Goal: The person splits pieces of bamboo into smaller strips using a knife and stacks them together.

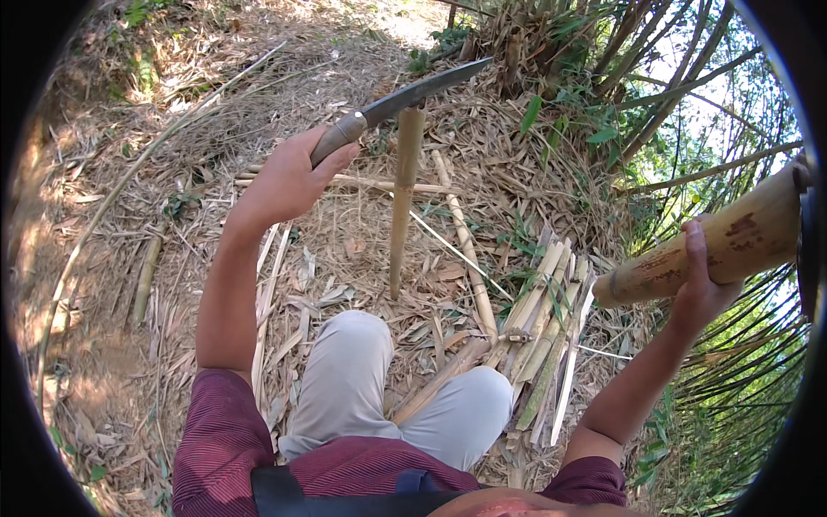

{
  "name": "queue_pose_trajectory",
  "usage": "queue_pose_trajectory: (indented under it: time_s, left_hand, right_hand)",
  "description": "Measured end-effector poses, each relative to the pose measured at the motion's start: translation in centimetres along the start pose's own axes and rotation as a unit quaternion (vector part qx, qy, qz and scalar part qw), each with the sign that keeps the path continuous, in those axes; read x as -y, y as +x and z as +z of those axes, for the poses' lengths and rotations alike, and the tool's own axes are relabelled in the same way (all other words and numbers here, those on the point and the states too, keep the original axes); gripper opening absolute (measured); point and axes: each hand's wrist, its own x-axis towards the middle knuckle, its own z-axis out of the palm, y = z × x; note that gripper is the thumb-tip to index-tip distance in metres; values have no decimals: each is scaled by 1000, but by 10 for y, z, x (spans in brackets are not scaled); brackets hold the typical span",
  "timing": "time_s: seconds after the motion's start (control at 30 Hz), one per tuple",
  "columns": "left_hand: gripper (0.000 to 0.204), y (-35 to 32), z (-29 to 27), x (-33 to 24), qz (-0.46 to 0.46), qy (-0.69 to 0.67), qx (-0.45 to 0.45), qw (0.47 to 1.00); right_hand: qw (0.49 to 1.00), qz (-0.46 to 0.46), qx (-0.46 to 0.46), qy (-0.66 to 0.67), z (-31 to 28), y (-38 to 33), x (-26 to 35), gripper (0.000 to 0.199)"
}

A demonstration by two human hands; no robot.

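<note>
My left hand grips the handle of a long-bladed knife, whose dark blade rests on the top end of a thin upright bamboo piece standing on the ground in front of my knees. My right hand holds a thick, brown-stained bamboo section raised off to the right, well apart from the blade. My legs in light grey trousers are bent below.
A bundle of split bamboo strips lies on the ground at my right knee. Loose strips and dry leaves cover the soil. A long thin cane runs along the left. A living bamboo clump rises at the upper right.
</note>
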Motion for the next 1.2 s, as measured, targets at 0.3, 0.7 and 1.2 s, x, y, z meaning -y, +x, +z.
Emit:
queue_pose_trajectory:
  time_s: [0.3, 0.7, 1.2]
  left_hand:
    - [32, 6, 8, 14, -28, 57, -31, 997]
    - [32, 26, 20, 21, -78, -88, 20, 993]
    - [31, 17, 15, -23, -70, 93, 59, 992]
  right_hand:
    - [812, 254, 481, -212, 43, -62, -48, 62]
    - [916, 292, 273, 1, 41, -74, -42, 45]
    - [821, 248, 482, -179, 50, -63, -62, 61]
